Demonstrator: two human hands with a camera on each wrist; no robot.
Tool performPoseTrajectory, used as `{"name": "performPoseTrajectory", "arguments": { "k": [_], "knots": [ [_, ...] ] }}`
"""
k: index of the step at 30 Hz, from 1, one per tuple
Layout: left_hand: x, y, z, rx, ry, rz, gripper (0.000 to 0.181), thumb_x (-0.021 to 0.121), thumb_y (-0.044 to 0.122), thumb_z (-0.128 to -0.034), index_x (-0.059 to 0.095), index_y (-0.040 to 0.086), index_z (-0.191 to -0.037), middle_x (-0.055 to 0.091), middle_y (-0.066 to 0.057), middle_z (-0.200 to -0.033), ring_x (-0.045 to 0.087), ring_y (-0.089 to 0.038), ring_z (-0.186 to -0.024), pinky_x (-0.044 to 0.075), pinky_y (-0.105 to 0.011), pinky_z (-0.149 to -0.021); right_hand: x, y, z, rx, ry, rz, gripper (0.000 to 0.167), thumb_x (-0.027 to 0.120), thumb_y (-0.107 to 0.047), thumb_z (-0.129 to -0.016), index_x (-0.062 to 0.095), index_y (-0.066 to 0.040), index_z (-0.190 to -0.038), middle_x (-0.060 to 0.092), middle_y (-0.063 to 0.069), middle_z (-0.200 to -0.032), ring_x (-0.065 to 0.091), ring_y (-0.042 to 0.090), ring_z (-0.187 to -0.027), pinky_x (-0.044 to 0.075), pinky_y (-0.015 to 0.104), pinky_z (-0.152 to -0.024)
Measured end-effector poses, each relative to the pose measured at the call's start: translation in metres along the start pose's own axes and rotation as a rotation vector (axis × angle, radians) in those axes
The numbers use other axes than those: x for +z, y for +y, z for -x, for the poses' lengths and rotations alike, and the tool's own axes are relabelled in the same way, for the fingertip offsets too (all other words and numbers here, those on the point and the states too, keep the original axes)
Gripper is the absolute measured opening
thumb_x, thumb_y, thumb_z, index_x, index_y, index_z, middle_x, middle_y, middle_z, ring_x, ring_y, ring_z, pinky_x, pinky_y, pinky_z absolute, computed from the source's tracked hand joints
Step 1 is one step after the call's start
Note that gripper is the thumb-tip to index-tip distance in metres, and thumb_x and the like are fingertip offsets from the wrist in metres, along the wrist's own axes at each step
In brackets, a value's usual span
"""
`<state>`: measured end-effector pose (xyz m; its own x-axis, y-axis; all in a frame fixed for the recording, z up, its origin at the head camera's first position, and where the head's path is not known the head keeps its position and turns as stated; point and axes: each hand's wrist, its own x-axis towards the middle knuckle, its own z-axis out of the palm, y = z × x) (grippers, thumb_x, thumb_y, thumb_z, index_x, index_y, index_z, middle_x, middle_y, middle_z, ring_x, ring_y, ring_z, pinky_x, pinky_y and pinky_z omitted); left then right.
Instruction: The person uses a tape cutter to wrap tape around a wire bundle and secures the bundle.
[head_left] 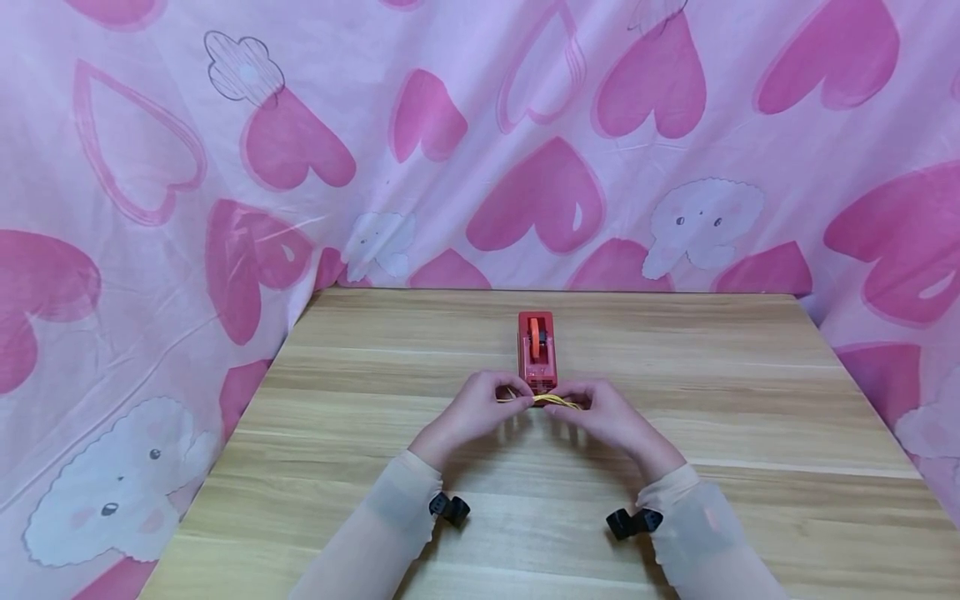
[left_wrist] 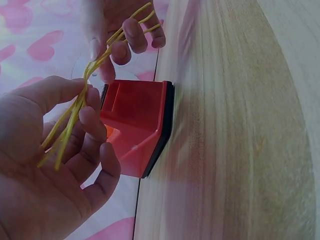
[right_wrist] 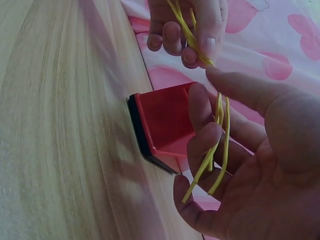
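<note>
Several thin yellow strands point(head_left: 551, 399) point(left_wrist: 70, 120) point(right_wrist: 226, 145) run in a bundle between the two hands, just in front of a red tape dispenser point(head_left: 538, 367) point(left_wrist: 135, 125) point(right_wrist: 167, 117). My left hand point(head_left: 478, 408) point(left_wrist: 55, 145) pinches the bundle between thumb and index finger, with loose ends lying over the palm. Close beside it, my right hand point(head_left: 603, 412) point(right_wrist: 255, 135) pinches the other part of the strands between thumb and fingers, its loose ends hanging over the curled fingers. The strands look twisted together near the fingertips.
The wooden table point(head_left: 360, 350) carries the dispenser near its middle, holding an orange roll point(head_left: 535, 337). A pink curtain point(head_left: 450, 192) with hearts hangs behind and at the sides. Each wrist bears a small black camera point(head_left: 450, 508).
</note>
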<state>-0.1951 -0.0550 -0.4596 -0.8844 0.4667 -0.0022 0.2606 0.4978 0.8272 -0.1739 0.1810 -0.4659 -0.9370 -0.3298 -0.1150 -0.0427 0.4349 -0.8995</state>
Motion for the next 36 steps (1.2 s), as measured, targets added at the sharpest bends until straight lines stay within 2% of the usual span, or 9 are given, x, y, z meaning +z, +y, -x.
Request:
{"name": "performPoseTrajectory", "arguments": {
  "k": [5, 10, 13, 20, 28, 31, 36],
  "knots": [
    [0.0005, 0.0012, 0.0008, 0.025, 0.014, -0.022, 0.005, 0.074, 0.019, -0.0963, 0.077, 0.017, -0.099, 0.071, 0.005, -0.092, 0.06, -0.013, -0.084, 0.049, -0.024, -0.072, 0.0012, 0.0035, -0.0005, 0.019, 0.003, -0.022, 0.029, 0.067, -0.033, -0.101, 0.076, -0.008, -0.115, 0.074, 0.015, -0.101, 0.061, 0.022, -0.089, 0.048, 0.028, -0.073],
    [0.0012, 0.0007, 0.0009, 0.06, 0.026, -0.068, 0.006, 0.075, 0.019, -0.0949, 0.077, 0.014, -0.098, 0.071, 0.006, -0.09, 0.06, -0.011, -0.082, 0.049, -0.024, -0.072, 0.0017, 0.0031, -0.0007, 0.055, 0.006, -0.048, 0.032, 0.06, -0.034, -0.105, 0.076, -0.007, -0.115, 0.073, 0.017, -0.095, 0.054, 0.021, -0.081, 0.043, 0.029, -0.068],
    [0.0012, 0.0001, 0.0004, 0.081, 0.033, -0.09, 0.006, 0.076, 0.019, -0.0942, 0.078, 0.014, -0.098, 0.071, 0.006, -0.09, 0.061, -0.011, -0.082, 0.049, -0.024, -0.072, 0.0015, 0.0024, -0.0001, 0.054, 0.004, -0.058, 0.032, 0.06, -0.033, -0.105, 0.075, -0.006, -0.116, 0.073, 0.017, -0.095, 0.055, 0.022, -0.082, 0.042, 0.029, -0.069],
    [-0.0009, 0.0008, 0.001, 0.092, 0.04, -0.104, 0.004, 0.077, 0.02, -0.0933, 0.078, 0.018, -0.097, 0.07, 0.007, -0.089, 0.062, -0.014, -0.082, 0.05, -0.024, -0.071, 0.0022, 0.0039, 0.0001, 0.016, 0.011, -0.06, 0.03, 0.062, -0.028, -0.104, 0.074, -0.005, -0.119, 0.073, 0.018, -0.094, 0.061, 0.025, -0.093, 0.045, 0.031, -0.082],
    [0.0, -0.0008, 0.0021, 0.085, 0.044, -0.104, 0.004, 0.079, 0.021, -0.0925, 0.077, 0.02, -0.096, 0.068, 0.01, -0.088, 0.059, -0.012, -0.081, 0.049, -0.024, -0.07, 0.0042, 0.0038, 0.0016, 0.009, 0.024, -0.058, 0.026, 0.063, -0.029, -0.104, 0.076, -0.01, -0.115, 0.073, 0.018, -0.096, 0.063, 0.027, -0.094, 0.047, 0.03, -0.081],
    [0.0, -0.001, 0.0024, 0.088, 0.046, -0.099, 0.004, 0.079, 0.021, -0.0925, 0.077, 0.02, -0.095, 0.068, 0.01, -0.088, 0.059, -0.01, -0.081, 0.048, -0.024, -0.07, 0.0047, 0.0047, 0.0018, -0.02, 0.03, -0.068, 0.025, 0.064, -0.028, -0.103, 0.074, -0.008, -0.116, 0.073, 0.02, -0.097, 0.066, 0.03, -0.095, 0.048, 0.03, -0.08],
    [-0.0012, 0.0001, 0.0032, 0.089, 0.047, -0.095, 0.004, 0.079, 0.02, -0.0917, 0.076, 0.021, -0.095, 0.068, 0.01, -0.089, 0.058, -0.01, -0.081, 0.048, -0.024, -0.071, 0.0061, 0.005, 0.0029, -0.045, 0.049, -0.1, 0.023, 0.069, -0.028, -0.1, 0.072, -0.008, -0.113, 0.074, 0.021, -0.099, 0.068, 0.031, -0.097, 0.049, 0.034, -0.086]
  ]
}}
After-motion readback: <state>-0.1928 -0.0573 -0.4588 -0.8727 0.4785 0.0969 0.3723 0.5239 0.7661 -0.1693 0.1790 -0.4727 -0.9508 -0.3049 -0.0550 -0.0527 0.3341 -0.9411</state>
